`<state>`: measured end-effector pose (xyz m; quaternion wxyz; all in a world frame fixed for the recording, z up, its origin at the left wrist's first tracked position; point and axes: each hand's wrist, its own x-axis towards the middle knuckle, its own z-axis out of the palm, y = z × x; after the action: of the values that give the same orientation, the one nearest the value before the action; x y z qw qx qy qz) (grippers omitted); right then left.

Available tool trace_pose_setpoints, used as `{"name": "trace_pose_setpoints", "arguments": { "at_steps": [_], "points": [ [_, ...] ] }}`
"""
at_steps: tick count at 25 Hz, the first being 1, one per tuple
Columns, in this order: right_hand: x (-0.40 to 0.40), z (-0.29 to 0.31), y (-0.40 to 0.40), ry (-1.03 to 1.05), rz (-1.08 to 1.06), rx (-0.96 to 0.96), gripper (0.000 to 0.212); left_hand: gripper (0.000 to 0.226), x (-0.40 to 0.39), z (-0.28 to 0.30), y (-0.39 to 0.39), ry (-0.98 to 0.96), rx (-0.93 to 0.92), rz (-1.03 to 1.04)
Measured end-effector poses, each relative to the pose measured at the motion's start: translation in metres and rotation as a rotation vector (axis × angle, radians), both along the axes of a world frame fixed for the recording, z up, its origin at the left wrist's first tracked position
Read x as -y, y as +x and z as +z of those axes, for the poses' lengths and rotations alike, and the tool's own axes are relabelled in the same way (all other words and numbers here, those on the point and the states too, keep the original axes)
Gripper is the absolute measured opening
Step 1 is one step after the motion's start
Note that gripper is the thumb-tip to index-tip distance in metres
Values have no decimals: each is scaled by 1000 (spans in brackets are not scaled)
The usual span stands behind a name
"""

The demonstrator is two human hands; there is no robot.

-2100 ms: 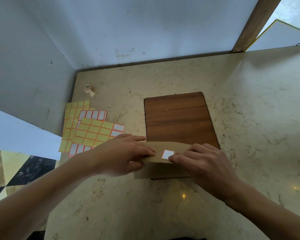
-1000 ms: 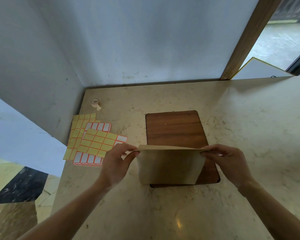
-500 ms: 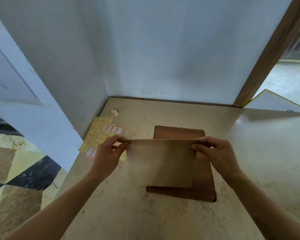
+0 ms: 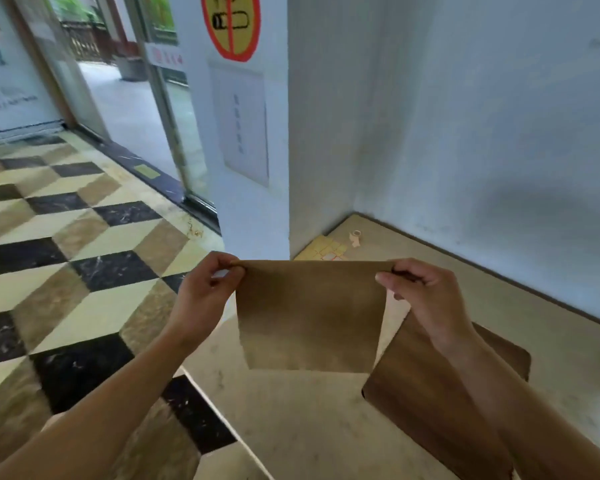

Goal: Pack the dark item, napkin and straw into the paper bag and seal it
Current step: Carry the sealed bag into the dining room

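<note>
**Between both hands: bag held aloft**

Between the left hand (image 4: 205,292) and right hand (image 4: 426,299), the paper bag (image 4: 310,315) hangs flat, each hand pinched shut on one top corner, above the counter (image 4: 326,427) edge. Contents and seal are not visible. Risk: a loosened pinch likely drops the bag past the counter to the floor.

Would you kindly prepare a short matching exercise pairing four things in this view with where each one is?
Things:
1. paper bag
2. wooden board
3. sticker sheets
4. tape roll

Places:
A. flat on the counter, under the right forearm
B. near the wall corner, beyond the yellow sheets
C. held up by its top corners between left hand and right hand
D. on the counter, just behind the bag's top edge

Pairs: 1-C, 2-A, 3-D, 4-B
</note>
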<state>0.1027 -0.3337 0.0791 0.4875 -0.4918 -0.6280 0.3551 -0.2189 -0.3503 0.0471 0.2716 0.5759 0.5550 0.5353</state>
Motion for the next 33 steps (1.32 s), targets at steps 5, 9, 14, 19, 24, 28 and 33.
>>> {"name": "trace_pose_setpoints", "arguments": {
  "at_steps": [5,9,14,19,24,28,33],
  "points": [
    [3,22,-134,-4,275,-47,5,20,98,27,-111,110,-50,290],
    [34,30,-263,16,533,-41,10,21,204,40,-200,128,-44,515],
    [111,28,-425,9,804,-38,15,12,348,45,-300,131,-58,782],
    [208,27,-565,34,1074,-41,13,9,487,46,-366,117,-78,1034],
    [300,38,-680,2,1341,-45,14,18,599,50,-398,128,-89,1312],
    [360,38,-761,-21,1511,-34,13,20,661,54,-416,89,-116,1504],
    [421,39,-854,11,1741,-41,12,12,708,54,-448,19,-185,1723]
  ]
}}
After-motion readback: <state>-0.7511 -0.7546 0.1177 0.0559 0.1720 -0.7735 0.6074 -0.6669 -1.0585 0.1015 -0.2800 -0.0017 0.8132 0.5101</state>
